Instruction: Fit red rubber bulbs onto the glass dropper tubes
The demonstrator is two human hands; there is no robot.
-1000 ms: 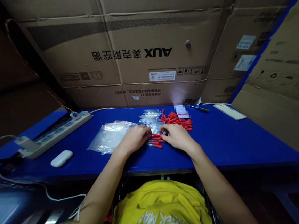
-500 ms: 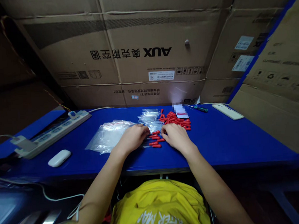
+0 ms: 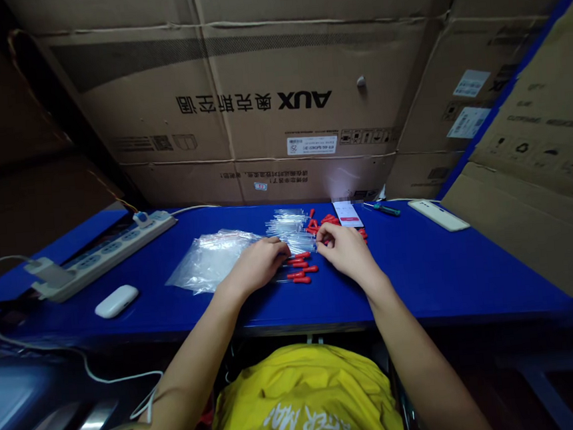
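My left hand [image 3: 258,264] rests beside a row of droppers with red rubber bulbs [image 3: 298,265]. Its fingers are curled together near their glass ends, and whatever they grip is hidden. My right hand [image 3: 347,248] is closed in a pinch at the right ends of the loose glass tubes [image 3: 296,242]; what is between thumb and forefinger is too small to name. Another heap of glass tubes [image 3: 287,221] lies farther back. Loose red rubber bulbs [image 3: 329,219] are piled behind my right hand, which covers part of them.
Clear plastic bags [image 3: 208,265] lie left of the tubes. On the blue table [image 3: 436,272] are a white case [image 3: 117,301], a power strip [image 3: 104,254], a lit phone [image 3: 347,215], a screwdriver [image 3: 385,209] and a pale flat device [image 3: 438,215]. Cardboard [image 3: 253,57] walls the back.
My right hand has moved slightly up and right, away from the row of red-bulbed droppers, its fingers now in a pinch. My left hand has stayed nearly in place.
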